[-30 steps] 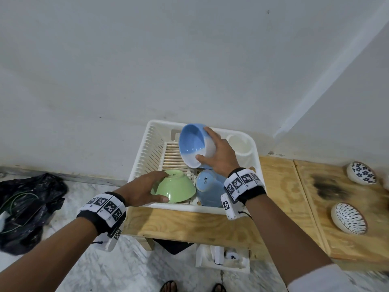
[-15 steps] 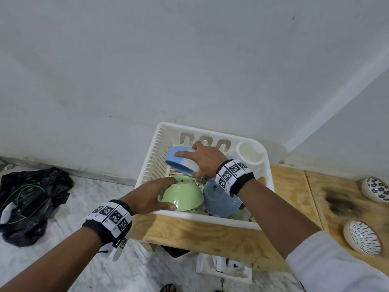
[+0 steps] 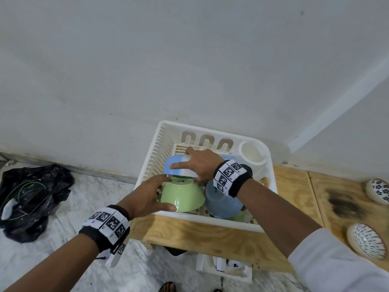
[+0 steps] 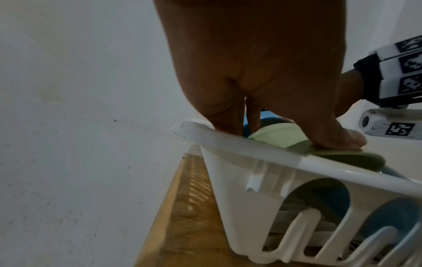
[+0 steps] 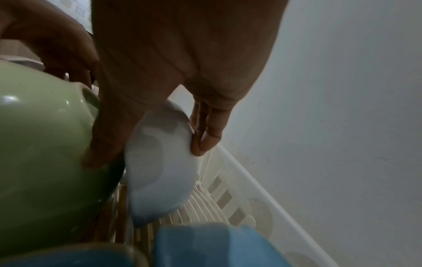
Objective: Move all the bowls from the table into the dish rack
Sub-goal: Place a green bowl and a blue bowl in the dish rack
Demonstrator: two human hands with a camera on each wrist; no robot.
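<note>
While gripped by right hand (image 3: 201,165), blue-white bowl (image 3: 179,168) in rack (image 3: 153,165)

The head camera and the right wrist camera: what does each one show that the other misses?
Only the head view shows the two patterned bowls waiting on the wooden table, the black bag on the floor, and the whole dish rack.

Only the right wrist view shows the underside of the grip: the right hand's fingertips curled round the blue-and-white bowl's base, just above the rack's slats.

Both show that bowl, the green bowl held by the left hand, and a blue bowl alongside.
</note>
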